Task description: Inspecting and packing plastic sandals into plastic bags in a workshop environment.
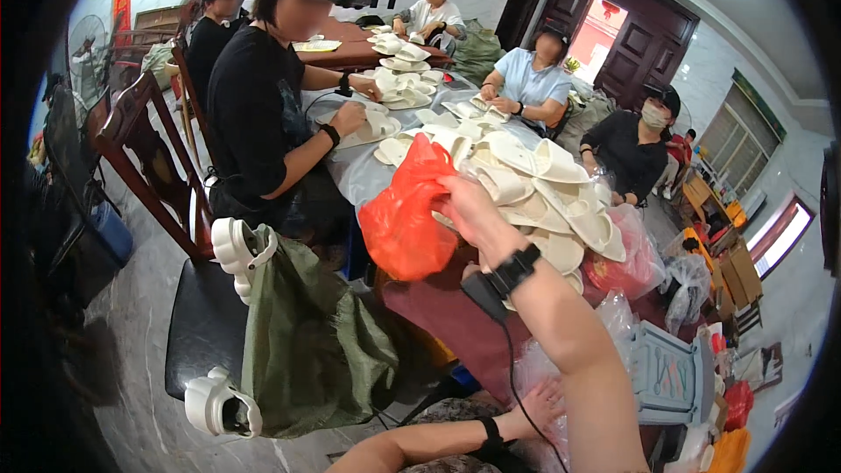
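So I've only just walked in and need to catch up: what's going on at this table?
The person wearing the camera holds an orange plastic bag up in the right hand, beside a heap of cream slippers on the table. The left hand rests low on clear plastic bags. Several other people sit around the table handling more slippers. A green sack leans on a chair.

The right hand's (pixel 469 210) fingertips are hidden behind the orange plastic bag (pixel 403 223), so its grip cannot be read. The left hand (pixel 543 403), low in the frame, is half buried in clear plastic wrapping (pixel 534 363); its fingers are not visible. The pile of cream slippers (pixel 543 188) covers the table beneath it. The green woven sack (pixel 307 342) conceals most of the white sandals (pixel 229 250) stuffed beside it. At far right, the cardboard boxes (pixel 740 276) blur into the dark fisheye rim.
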{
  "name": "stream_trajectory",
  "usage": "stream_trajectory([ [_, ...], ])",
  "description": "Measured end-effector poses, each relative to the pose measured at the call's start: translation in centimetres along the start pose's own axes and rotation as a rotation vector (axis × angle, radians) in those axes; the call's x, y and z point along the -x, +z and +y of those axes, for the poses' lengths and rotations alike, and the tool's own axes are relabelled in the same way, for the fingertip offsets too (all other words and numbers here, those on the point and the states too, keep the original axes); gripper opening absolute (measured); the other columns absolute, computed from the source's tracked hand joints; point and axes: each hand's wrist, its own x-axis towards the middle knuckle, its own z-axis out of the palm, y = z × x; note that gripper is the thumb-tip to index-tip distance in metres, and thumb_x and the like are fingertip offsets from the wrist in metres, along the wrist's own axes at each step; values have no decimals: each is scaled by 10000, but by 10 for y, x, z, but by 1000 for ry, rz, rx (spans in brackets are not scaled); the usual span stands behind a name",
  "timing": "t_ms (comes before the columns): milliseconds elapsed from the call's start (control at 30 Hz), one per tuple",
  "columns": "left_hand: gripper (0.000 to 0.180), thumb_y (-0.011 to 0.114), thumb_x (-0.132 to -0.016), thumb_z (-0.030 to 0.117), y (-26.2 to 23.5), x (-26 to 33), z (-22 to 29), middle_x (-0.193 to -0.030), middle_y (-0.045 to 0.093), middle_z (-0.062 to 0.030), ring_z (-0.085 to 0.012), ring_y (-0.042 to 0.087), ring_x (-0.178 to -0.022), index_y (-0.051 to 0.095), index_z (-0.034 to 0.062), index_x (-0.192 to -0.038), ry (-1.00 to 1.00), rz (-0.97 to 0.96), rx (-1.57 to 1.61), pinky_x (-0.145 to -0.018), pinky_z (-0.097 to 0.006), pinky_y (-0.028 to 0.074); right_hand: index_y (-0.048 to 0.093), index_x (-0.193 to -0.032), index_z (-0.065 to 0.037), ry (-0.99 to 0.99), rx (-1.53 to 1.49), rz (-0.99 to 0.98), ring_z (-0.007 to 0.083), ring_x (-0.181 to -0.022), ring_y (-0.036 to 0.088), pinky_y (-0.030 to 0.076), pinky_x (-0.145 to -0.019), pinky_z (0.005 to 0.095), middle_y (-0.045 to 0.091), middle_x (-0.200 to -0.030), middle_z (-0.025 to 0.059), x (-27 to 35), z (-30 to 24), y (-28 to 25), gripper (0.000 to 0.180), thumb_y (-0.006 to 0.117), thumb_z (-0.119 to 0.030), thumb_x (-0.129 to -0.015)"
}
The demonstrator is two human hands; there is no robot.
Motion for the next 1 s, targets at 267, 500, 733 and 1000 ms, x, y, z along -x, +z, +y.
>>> stream_trajectory([
  [267, 905, 623, -708, 670, 79, -19, -1, -1521, 380, -189, -403, 224, -1450, 500, 112, -1410, 127, 447, -439, -1179, -574, 111, 588, -1153, -15, -105, 109, 109, 185, -933, 620, 506, -818, 339, 646, -1044, 68, -132, 49, 3, 218, 522, -89, -960],
  [500, 898, 628, -711, 653, 95, -34, -1, -1517, 385, -184, -405, 241, -1440, 503, 95, -1404, 85, 465, -381, -1179, -570, 108, 433, -1422, -12, -83, 201, -9, 167, -1235, 513, 450, -957, 349, 571, -1348, 98, -127, 70, -3, 527, 596, -212, -962],
  [733, 868, 672, -732, 590, 96, -6, -18, -1491, 404, -199, -387, 292, -1412, 502, 45, -1387, 173, 421, -252, -1174, -504, 184, 591, -1223, 9, -187, 530, -138, 127, -977, 611, 487, -902, 303, 667, -1084, 39, -9, 97, -13, 354, 654, -162, -920],
  [1000, 867, 841, -665, 486, 44, 18, -3, -1336, 542, -207, -351, 495, -1279, 531, 23, -1330, -48, 284, 744, -1092, -467, 350, 642, -1157, -17, -314, 898, -403, 258, -1062, 618, 491, -902, 346, 636, -1126, 119, 275, -18, -45, 272, 668, -89, -896],
])
